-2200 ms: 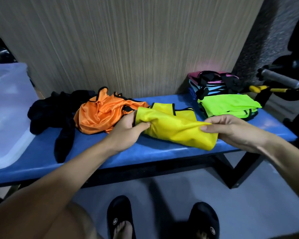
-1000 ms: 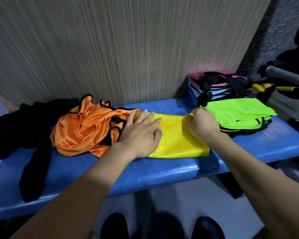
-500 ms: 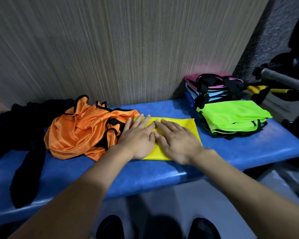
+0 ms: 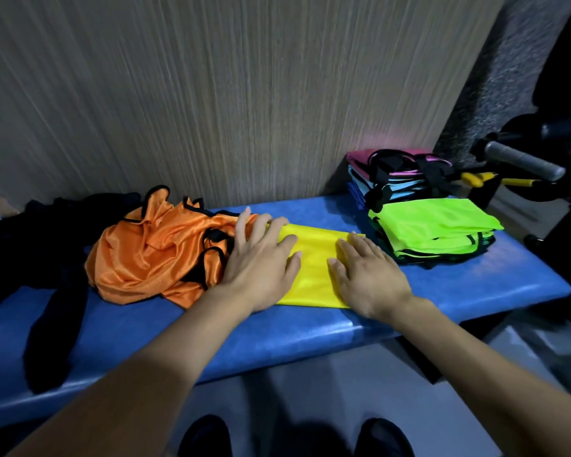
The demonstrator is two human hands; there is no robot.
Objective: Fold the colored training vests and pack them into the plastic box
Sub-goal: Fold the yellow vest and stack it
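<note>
A single wide-angle view from a head-worn camera, looking forward and steeply down over both forearms at a long blue padded bench (image 4: pixel 277 338) close in front; a grey wood-grain wall panel (image 4: pixel 211 94) fills the upper frame, black shoes (image 4: pixel 205 437) the bottom edge

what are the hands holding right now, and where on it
Nothing is gripped. The left hand and right hand lie flat, pressing the folded yellow vest at its two ends.
</note>
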